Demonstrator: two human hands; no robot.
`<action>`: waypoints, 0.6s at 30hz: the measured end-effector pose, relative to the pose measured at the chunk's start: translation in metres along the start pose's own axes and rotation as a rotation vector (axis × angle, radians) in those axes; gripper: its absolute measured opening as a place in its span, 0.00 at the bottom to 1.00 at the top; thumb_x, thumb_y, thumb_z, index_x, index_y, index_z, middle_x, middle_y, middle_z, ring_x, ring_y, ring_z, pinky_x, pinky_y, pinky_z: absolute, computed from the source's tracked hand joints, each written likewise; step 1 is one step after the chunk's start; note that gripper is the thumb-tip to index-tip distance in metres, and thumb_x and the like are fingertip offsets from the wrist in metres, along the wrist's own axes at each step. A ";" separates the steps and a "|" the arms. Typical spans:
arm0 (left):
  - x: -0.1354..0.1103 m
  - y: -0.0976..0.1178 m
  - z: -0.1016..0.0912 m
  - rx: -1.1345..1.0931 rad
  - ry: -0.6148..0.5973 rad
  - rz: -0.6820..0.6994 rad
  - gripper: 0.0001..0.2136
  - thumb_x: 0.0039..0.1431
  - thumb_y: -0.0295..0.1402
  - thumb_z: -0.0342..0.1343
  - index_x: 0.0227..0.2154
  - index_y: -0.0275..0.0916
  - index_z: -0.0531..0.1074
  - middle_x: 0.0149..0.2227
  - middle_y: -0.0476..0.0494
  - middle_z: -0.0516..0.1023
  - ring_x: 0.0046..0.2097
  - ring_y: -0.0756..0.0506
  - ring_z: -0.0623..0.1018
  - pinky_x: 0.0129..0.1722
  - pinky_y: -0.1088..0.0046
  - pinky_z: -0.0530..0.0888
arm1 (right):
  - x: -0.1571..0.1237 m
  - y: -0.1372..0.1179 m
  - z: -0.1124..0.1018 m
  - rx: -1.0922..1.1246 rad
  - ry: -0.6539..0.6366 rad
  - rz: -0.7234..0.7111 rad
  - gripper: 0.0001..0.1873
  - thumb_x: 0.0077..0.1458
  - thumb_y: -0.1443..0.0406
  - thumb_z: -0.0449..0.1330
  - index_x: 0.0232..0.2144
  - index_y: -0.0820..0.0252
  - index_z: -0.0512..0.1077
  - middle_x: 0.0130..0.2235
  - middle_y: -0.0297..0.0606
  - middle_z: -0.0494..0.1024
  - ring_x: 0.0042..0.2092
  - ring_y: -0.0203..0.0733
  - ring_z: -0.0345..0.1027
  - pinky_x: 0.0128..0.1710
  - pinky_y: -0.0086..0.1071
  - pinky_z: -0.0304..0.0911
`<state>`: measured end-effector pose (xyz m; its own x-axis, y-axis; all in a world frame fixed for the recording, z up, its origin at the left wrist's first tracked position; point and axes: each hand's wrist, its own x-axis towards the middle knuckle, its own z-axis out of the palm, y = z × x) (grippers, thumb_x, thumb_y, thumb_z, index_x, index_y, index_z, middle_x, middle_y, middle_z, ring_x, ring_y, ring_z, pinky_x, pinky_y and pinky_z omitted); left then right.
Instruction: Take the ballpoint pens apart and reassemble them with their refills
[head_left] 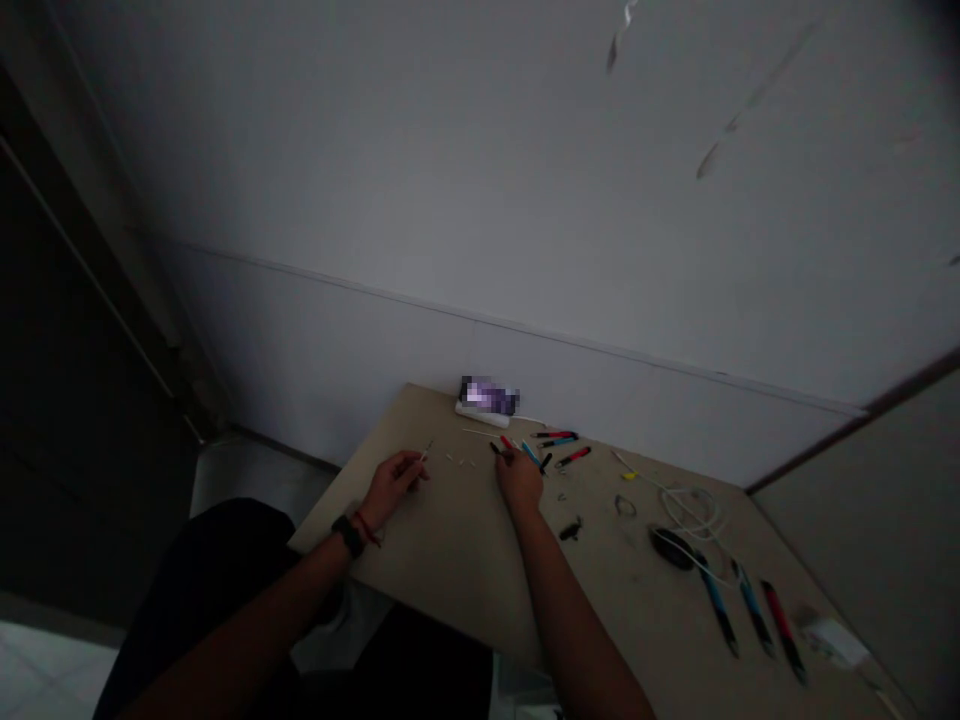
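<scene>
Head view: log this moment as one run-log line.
left hand: pinches thin pale piece | right hand: at black-tipped item, grip unclear | nearby: short white pieces, red-handled tool
</scene>
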<state>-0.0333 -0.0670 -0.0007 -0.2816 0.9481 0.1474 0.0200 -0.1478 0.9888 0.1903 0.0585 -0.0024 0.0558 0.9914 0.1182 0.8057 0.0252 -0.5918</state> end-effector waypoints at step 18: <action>-0.004 0.004 -0.001 0.266 -0.143 0.084 0.14 0.61 0.44 0.54 0.38 0.37 0.76 0.28 0.46 0.78 0.32 0.47 0.75 0.34 0.72 0.69 | -0.023 -0.019 -0.003 1.036 -0.429 -0.152 0.20 0.43 0.52 0.70 0.35 0.61 0.78 0.23 0.29 0.72 0.24 0.33 0.66 0.24 0.27 0.68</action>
<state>-0.0330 -0.0717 0.0029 -0.1307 0.9684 0.2123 0.2928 -0.1669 0.9415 0.1750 0.0344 0.0085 -0.3688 0.9261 0.0800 -0.1015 0.0454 -0.9938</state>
